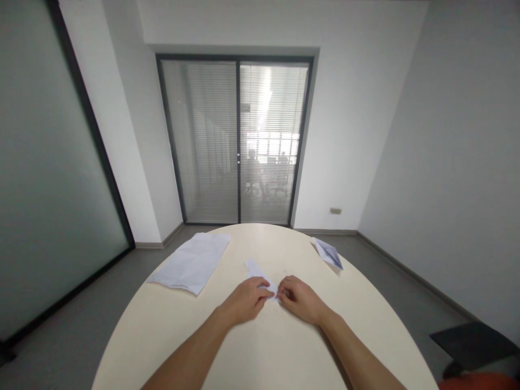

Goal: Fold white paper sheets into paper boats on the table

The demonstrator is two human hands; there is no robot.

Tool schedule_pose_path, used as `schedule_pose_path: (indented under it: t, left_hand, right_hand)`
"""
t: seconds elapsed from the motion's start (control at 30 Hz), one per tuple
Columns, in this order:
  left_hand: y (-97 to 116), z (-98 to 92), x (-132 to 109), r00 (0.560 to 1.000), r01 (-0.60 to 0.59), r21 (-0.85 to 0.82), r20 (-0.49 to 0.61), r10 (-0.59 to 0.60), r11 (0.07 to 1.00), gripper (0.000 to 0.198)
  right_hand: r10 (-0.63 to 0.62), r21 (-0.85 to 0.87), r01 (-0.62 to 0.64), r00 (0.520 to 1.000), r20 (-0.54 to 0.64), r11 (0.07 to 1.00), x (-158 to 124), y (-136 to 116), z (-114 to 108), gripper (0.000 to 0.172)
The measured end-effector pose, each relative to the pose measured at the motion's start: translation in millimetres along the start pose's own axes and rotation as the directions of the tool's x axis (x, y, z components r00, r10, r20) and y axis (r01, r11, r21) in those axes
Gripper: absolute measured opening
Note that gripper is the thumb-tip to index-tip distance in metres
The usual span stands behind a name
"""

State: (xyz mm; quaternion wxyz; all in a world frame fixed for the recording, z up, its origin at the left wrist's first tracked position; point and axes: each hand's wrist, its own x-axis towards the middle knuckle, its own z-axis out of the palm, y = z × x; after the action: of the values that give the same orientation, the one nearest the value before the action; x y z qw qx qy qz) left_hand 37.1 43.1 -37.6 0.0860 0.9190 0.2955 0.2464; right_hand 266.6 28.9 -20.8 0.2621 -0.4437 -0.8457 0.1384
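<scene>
A small folded piece of white paper lies on the table between my hands, its upper part showing beyond my fingers. My left hand presses on its near part with the fingers, thumb toward the right. At the paper's right lower corner, my right hand has its fingers curled and pinched on the edge. The exact fold under the fingertips is hidden and too small to make out.
White sheets lie at the table's left. A folded paper shape rests near the right edge. The rounded pale table fills the foreground. A dark chair part stands at lower right; glass doors are beyond.
</scene>
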Motion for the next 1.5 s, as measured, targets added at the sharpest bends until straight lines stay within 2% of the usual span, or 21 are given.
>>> schedule_pose_path:
  t: [0.17,0.33,0.63,0.93,1.13,1.37,1.5]
  left_hand:
    - [-3,3.6,0,1.0,0.005,0.001,-0.008,-0.005,1.0,0.03]
    - [-2,1.4,0,1.0,-0.004,-0.005,0.0,0.004,1.0,0.03]
    - [12,-10.1,-3,0.994,-0.021,0.017,0.107,0.019,1.0,0.039]
    - [15,-5.6,-2,0.997,-0.022,0.018,0.081,0.02,1.0,0.038]
    - [13,-3.3,-3,0.997,-0.027,0.023,0.069,0.025,0.999,0.039]
    - [15,-4.4,3,0.998,-0.026,-0.001,0.057,0.026,1.0,0.026]
    - [16,-11.0,5,0.995,-0.048,-0.076,0.084,0.054,0.996,0.021]
  right_hand:
    - [0.009,0.025,-0.01,1.0,0.008,1.0,1,7,2,0.017]
    - [0.005,0.043,-0.005,1.0,0.006,0.999,2,9,6,0.013]
    - [0.012,0.04,-0.011,1.0,-0.019,0.999,1,12,3,0.016]
    - [0.079,0.032,-0.076,0.994,-0.079,0.997,-3,16,0,0.018]
    - [-0.026,0.012,0.027,0.998,-0.049,1.0,-3,13,1,0.025]
    - [-0.079,-0.048,0.078,0.997,-0.013,0.996,-6,23,2,0.031]
    - [-0.116,0.02,0.116,0.993,0.026,0.993,-6,18,-2,0.023]
